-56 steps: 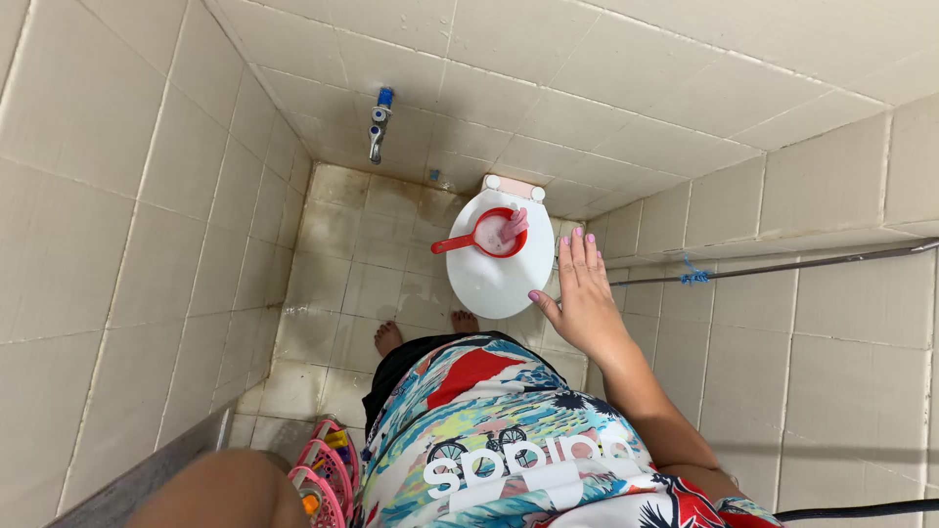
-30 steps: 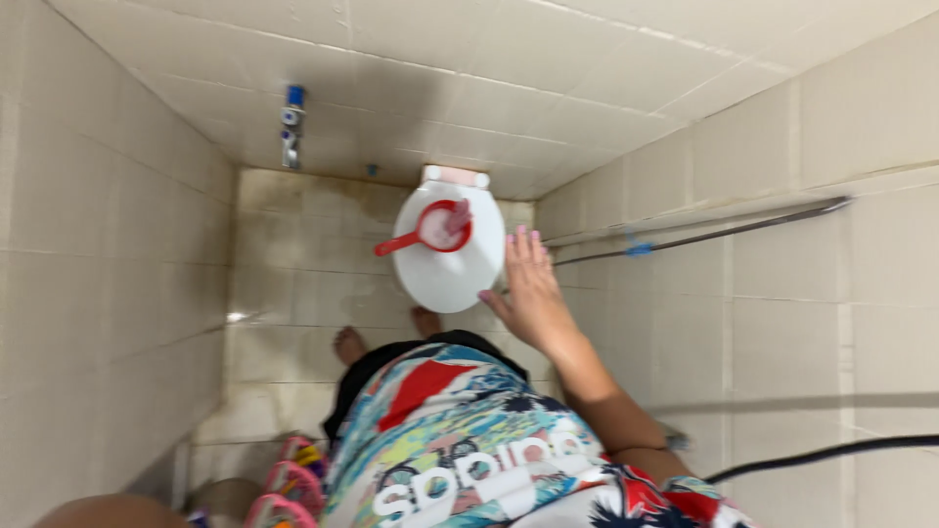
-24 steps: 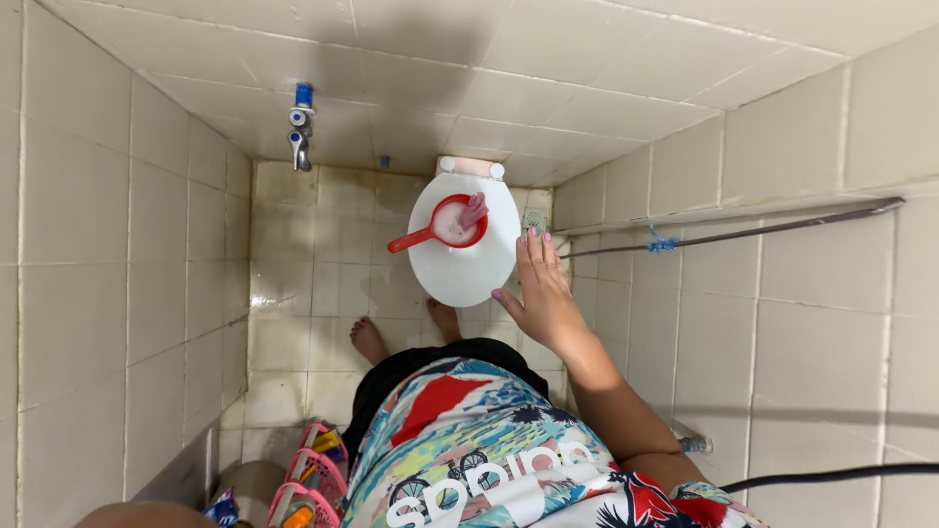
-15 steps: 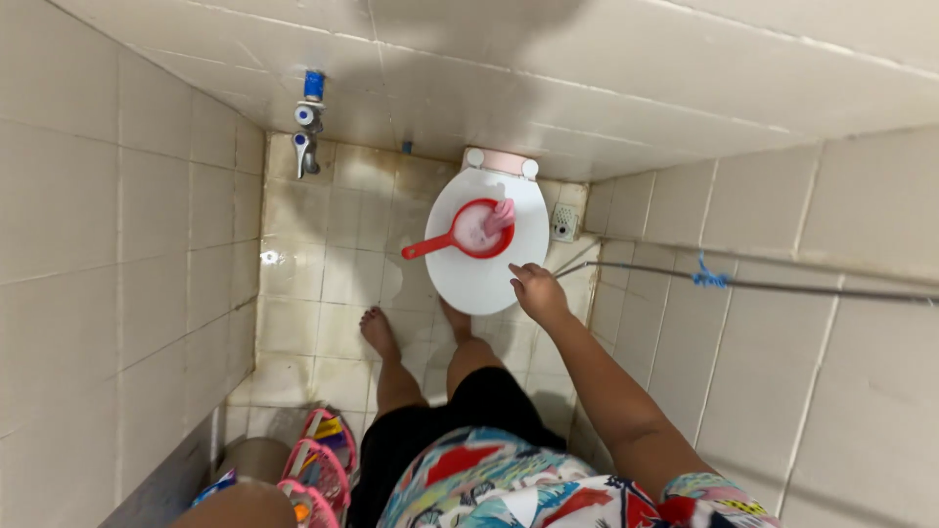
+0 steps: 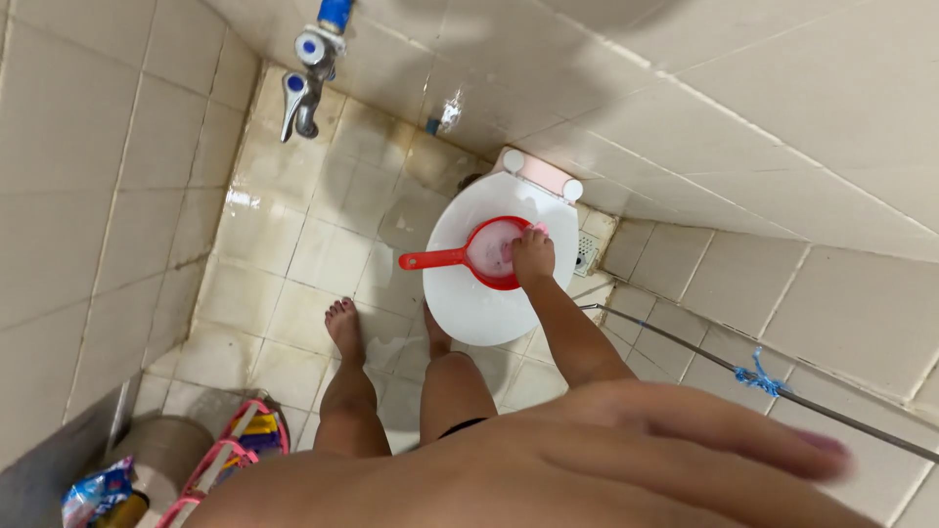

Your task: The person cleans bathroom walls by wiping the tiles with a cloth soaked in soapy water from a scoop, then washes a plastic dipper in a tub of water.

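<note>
Reaching down: right hand point(image 5: 533, 256) dipped into red dipper point(image 5: 499, 252) on closed white toilet lid point(image 5: 469, 303), fingers curled at its right rim, grip unclear | handle runs left | left hand point(image 5: 626, 460) blurred close to camera, fingers extended, farther away.

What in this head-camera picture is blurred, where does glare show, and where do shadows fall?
Head view: the left hand, close to the lens, fills the bottom of the frame out of focus; the right hand in the red dipper on the white lid is sharp; glare glints on the wet floor tiles by the tap; a soft shadow darkens the upper wall.
</note>
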